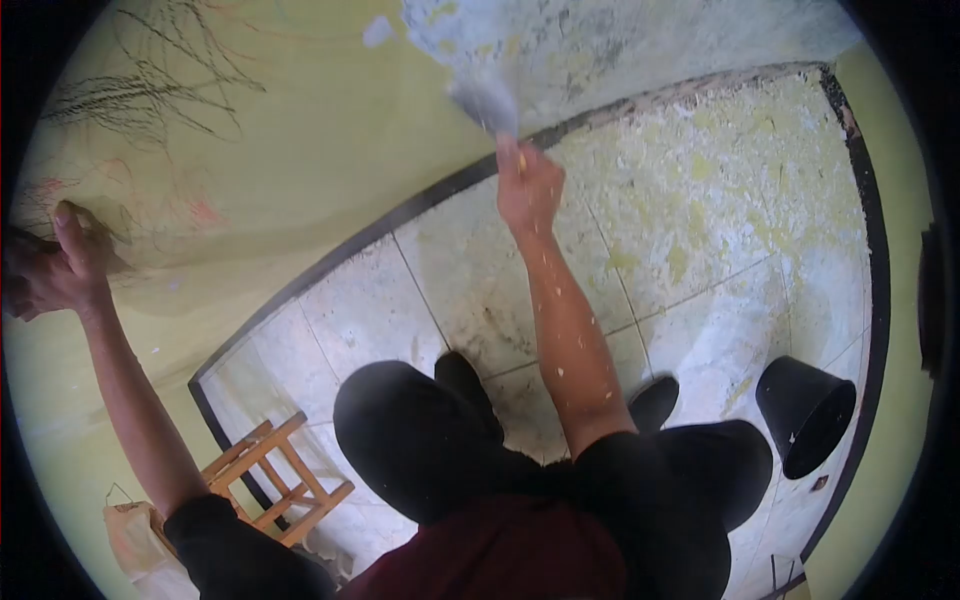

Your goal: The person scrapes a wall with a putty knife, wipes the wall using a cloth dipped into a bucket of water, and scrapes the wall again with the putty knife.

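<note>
My right hand is closed around a scraper, its blurred metal blade against the wall. The blade sits where green paint meets a bared whitish-grey patch. A loose pale flake shows just left of that patch. Paint specks dot my right forearm. Far to the left, my left hand rests on the green wall with its thumb apart from the fingers. Those fingers are partly dark in shadow at the view's edge. Black and red scribbles mark the wall above it.
Paint flakes cover the white tiled floor along the dark baseboard. A black bucket is on the floor to my right. A wooden stool and a pale bag are at lower left. My knees are bent above the tiles.
</note>
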Demonstrator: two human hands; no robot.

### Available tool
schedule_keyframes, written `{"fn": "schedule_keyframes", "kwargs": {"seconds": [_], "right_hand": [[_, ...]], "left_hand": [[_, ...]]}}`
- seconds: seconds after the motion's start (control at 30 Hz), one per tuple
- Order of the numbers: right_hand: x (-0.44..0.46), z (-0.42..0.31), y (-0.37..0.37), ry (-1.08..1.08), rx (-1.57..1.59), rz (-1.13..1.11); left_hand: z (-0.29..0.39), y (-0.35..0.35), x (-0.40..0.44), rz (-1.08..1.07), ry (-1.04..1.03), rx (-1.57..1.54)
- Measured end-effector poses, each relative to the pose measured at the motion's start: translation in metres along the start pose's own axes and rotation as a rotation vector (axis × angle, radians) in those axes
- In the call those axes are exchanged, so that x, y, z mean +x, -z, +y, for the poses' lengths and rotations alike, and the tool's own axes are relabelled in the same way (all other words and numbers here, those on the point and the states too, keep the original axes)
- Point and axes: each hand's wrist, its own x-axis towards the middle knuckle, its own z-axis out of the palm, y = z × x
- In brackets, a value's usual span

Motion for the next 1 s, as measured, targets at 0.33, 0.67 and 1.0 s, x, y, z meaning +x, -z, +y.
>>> {"fn": "schedule_keyframes", "kwargs": {"seconds": [0.33,0.67,1.0], "right_hand": [[0.006,-0.001,0.003,0.145,-0.085,0.071],[0.004,-0.004,0.001,0.028,-0.048,0.024],[-0.013,0.023,0.009,-0.067,-0.084,0.051]], "left_hand": [[0.008,0.001,0.001,-0.008,0.170,-0.056],[0.014,0.004,-0.004,0.016,0.102,-0.030],[0.009,-0.001,0.004,-0.029,0.154,0.004]]}}
